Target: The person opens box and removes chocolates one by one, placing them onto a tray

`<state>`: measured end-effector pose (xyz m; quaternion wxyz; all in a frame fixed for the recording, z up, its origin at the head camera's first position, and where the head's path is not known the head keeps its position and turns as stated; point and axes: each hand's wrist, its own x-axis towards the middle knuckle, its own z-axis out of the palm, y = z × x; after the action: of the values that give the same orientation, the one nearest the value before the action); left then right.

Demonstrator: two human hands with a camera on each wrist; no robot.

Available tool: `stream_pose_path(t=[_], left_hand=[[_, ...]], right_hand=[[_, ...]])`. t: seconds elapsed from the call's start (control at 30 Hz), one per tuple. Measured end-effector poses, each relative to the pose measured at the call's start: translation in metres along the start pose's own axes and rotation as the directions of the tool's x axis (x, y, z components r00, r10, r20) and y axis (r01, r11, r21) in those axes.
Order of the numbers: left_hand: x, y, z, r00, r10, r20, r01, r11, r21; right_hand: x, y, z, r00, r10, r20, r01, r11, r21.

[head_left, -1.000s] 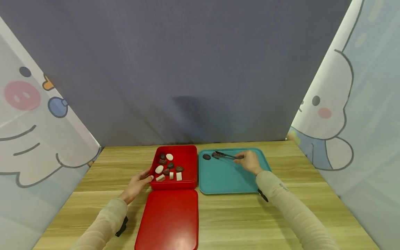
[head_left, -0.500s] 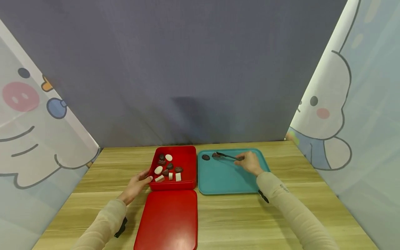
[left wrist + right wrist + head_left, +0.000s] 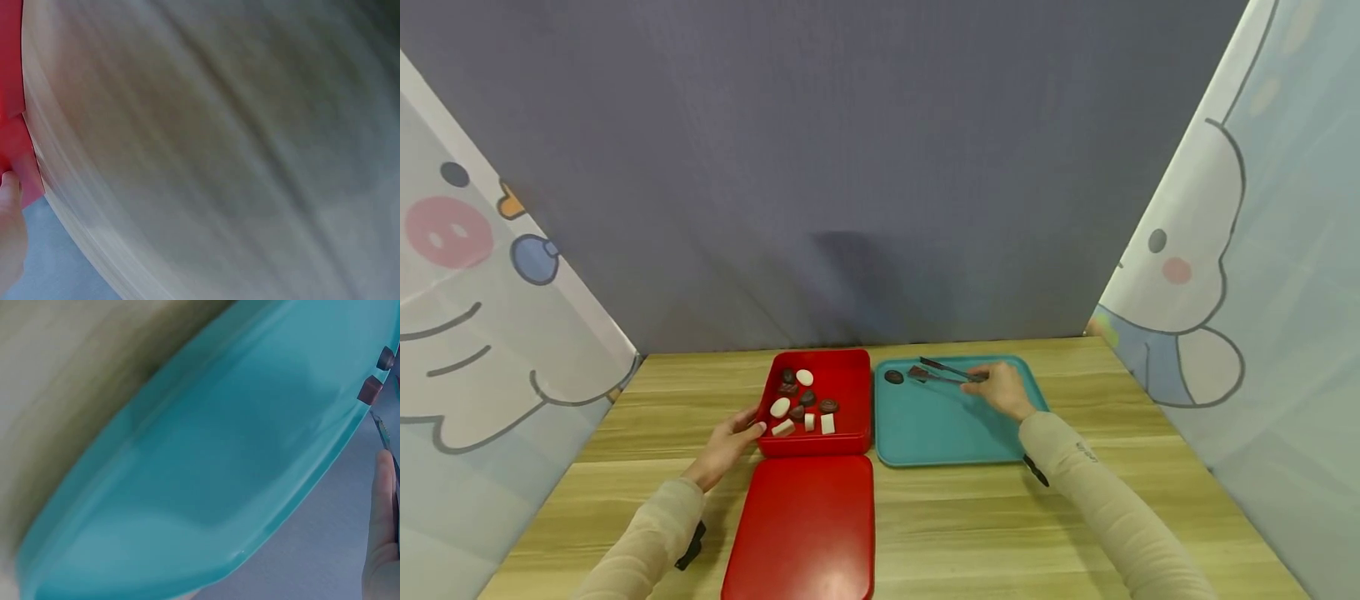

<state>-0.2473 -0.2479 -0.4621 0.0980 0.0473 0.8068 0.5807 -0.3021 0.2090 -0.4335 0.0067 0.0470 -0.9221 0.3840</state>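
In the head view my left hand (image 3: pixel 727 447) holds the near left corner of a red box (image 3: pixel 850 383), thumb at its edge. White and dark brown chocolates (image 3: pixel 807 398) lie in the box's left and middle. My right hand (image 3: pixel 1000 388) holds dark tongs (image 3: pixel 951 372) over a teal tray (image 3: pixel 955 425). The tongs' arms are spread, their tips at a square brown chocolate (image 3: pixel 917 372) near the tray's far left; contact cannot be told. Left of it lies an oval dark chocolate (image 3: pixel 894 377). In the right wrist view the square chocolate (image 3: pixel 370 390) sits just beyond the tong tips.
A red lid (image 3: pixel 805 525) lies flat in front of the box on the wooden table (image 3: pixel 970 525). The tray stands right beside the box. A grey curtain (image 3: pixel 850 167) hangs behind the table, with printed cloth (image 3: pixel 1195 250) at the sides.
The tongs' arms, close together half a second ago, are now spread apart near the square chocolate. My left hand and the box stay in place.
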Motion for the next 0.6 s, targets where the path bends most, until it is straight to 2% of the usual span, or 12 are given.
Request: stream_pose_path(t=[0.37,0.6], left_hand=[[-0.002,-0.003,0.000,1.000,-0.007,0.007,0.007,1.000,0.000],[-0.001,-0.002,0.000,1.000,0.018,0.006,-0.018,1.000,0.005]], right_hand=[[-0.004,-0.004,-0.004,1.000,-0.014,0.024,0.013,0.999,0.053],[-0.007,-0.017,-0.007,0.998,-0.041,0.041,0.034,0.988,0.149]])
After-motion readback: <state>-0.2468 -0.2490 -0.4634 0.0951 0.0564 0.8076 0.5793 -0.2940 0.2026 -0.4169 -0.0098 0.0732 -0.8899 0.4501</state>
